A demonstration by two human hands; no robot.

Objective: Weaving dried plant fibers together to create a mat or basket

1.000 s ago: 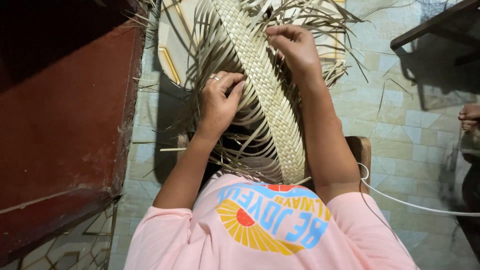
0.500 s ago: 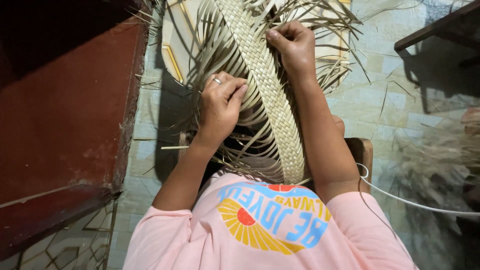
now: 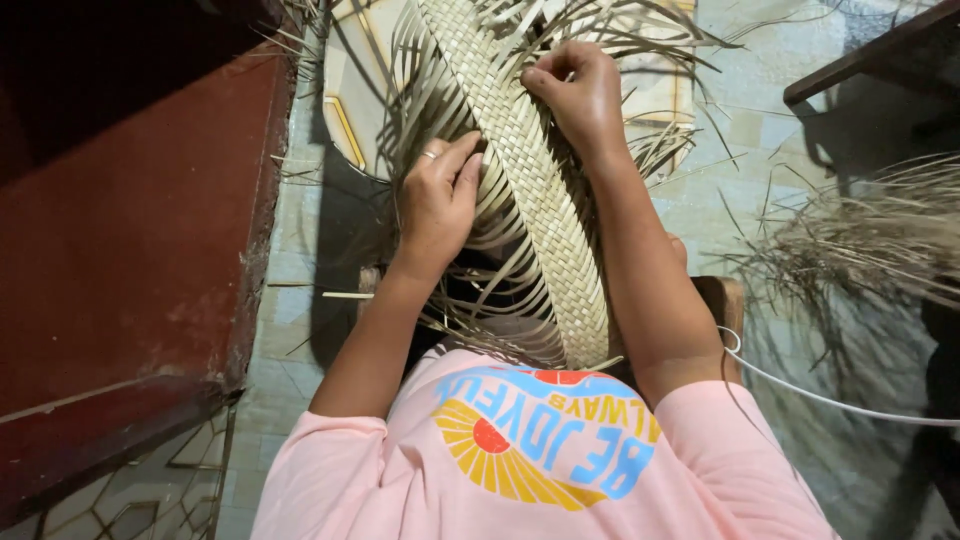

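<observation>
Pinching pale woven palm band

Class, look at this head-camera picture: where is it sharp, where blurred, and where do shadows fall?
Head view: woven palm strip and both hands sharp and evenly lit; loose fronds at right smeared by blur; dark shadow on the tiled floor beside the left hand; edges bend like a wide lens.

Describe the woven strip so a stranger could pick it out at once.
Start at the pink shirt at the bottom and follow the two forearms upward. Between the left hand and the right hand runs the woven strip, a pale, tightly plaited checkered band, unlike the loose leaf strands fanning around it.
</observation>
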